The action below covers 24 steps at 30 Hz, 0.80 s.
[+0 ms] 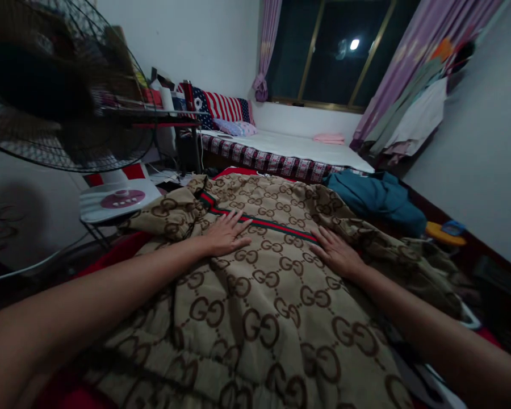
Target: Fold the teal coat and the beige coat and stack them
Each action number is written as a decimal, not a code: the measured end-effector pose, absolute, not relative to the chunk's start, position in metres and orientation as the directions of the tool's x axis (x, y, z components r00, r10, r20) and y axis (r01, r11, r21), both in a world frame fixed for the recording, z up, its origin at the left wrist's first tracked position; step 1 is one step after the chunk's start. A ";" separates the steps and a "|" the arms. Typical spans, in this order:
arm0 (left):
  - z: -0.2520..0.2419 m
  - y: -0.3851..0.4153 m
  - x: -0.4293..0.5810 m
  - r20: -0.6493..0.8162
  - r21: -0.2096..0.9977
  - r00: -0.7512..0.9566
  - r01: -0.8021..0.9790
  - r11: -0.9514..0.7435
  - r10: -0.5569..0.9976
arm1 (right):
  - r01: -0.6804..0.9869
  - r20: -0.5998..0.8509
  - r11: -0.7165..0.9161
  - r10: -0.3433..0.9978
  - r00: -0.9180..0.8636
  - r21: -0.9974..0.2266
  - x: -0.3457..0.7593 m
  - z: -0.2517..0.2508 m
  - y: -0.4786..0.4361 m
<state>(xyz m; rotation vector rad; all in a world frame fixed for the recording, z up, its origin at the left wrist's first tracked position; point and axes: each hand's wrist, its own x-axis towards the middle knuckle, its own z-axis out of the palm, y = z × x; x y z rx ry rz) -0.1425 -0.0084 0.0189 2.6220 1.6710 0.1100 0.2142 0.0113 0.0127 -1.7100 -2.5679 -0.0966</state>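
A beige jacket [268, 278] with a brown letter pattern lies spread out before me, its gathered hem nearest me. Across it runs a green and red stripe [276, 226]. My left hand [226, 234] rests flat on the cloth at the left part of the stripe, fingers apart. Near the stripe's right end, my right hand [335, 250] also presses flat with spread fingers. Neither hand grips anything. One sleeve [170, 213] lies folded out to the left; the right sleeve is partly hidden behind my right arm.
A large fan [68, 85] stands close at upper left, above a white folding chair [114, 199]. Behind the jacket is a bed [281, 147] beneath a window. Teal cloth [377, 199] and a yellow stool [445, 233] are on the right. Clothes [421, 113] hang by the wall.
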 end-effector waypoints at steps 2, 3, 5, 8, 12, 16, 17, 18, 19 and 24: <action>0.025 -0.020 -0.159 0.020 0.035 0.401 0.915 -0.401 0.916 | 0.941 0.078 0.335 0.938 -0.339 0.054 0.214 0.018 0.002; 0.029 -0.027 -0.167 0.018 0.022 0.404 0.915 -0.404 0.915 | 0.945 0.096 0.321 0.941 -0.326 0.058 0.209 0.021 -0.006; 0.034 -0.043 -0.183 0.047 -0.007 0.440 0.898 -0.440 0.897 | 0.938 0.174 0.346 0.922 -0.346 0.032 0.199 0.027 -0.026; 0.033 -0.072 -0.209 0.077 -0.055 0.462 0.887 -0.459 0.884 | 0.862 0.238 0.506 0.839 -0.489 -0.014 0.192 0.025 -0.060; 0.039 -0.103 -0.237 -0.043 -0.036 0.366 0.929 -0.368 0.930 | 0.841 0.071 0.540 0.838 -0.541 0.033 0.183 0.038 -0.078; 0.074 -0.112 -0.242 -0.008 -0.074 0.268 0.961 -0.268 0.963 | 0.914 -0.053 0.395 0.919 -0.392 0.088 0.144 0.076 -0.074; 0.082 -0.112 -0.243 0.098 -0.096 0.231 0.970 -0.222 0.968 | 0.914 -0.008 0.402 0.915 -0.402 0.045 0.131 0.080 -0.075; 0.088 -0.111 -0.245 0.233 -0.117 0.187 0.980 -0.163 0.954 | 0.898 0.062 0.440 0.897 -0.438 -0.015 0.119 0.079 -0.076; 0.091 -0.110 -0.249 0.367 -0.127 0.135 0.987 -0.094 0.920 | 0.866 0.144 0.495 0.865 -0.482 -0.075 0.108 0.073 -0.078; 0.083 -0.089 -0.285 0.426 0.172 -0.223 0.971 0.164 0.877 | 0.739 0.445 0.635 0.742 -0.502 -0.224 0.084 0.017 -0.082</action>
